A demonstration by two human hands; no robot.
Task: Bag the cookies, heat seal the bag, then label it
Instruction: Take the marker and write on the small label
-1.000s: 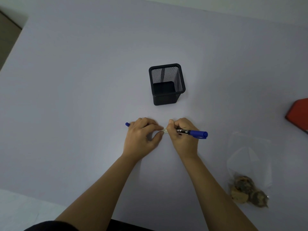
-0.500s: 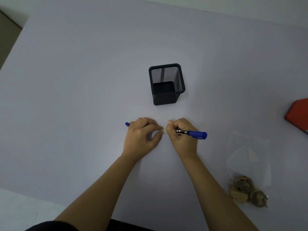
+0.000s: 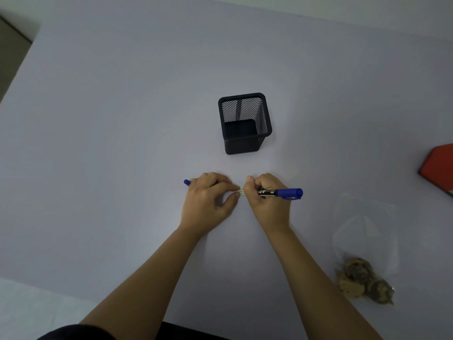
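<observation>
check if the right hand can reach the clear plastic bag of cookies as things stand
Probably yes: only bare pale table lies between the right hand and the clear plastic bag of cookies, but it grips the blue marker.

— What is laid on the table (image 3: 122, 123)?
— A mesh cup (image 3: 245, 123) is stood mid-table. A bag (image 3: 367, 231) of cookies (image 3: 360, 283) is laid at the right, a red object (image 3: 438, 165) behind it.

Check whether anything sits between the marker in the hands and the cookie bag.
Nothing visible does. Only bare table lies between the marker and the cookie bag; the mesh pen holder stands farther up, off that path.
</observation>
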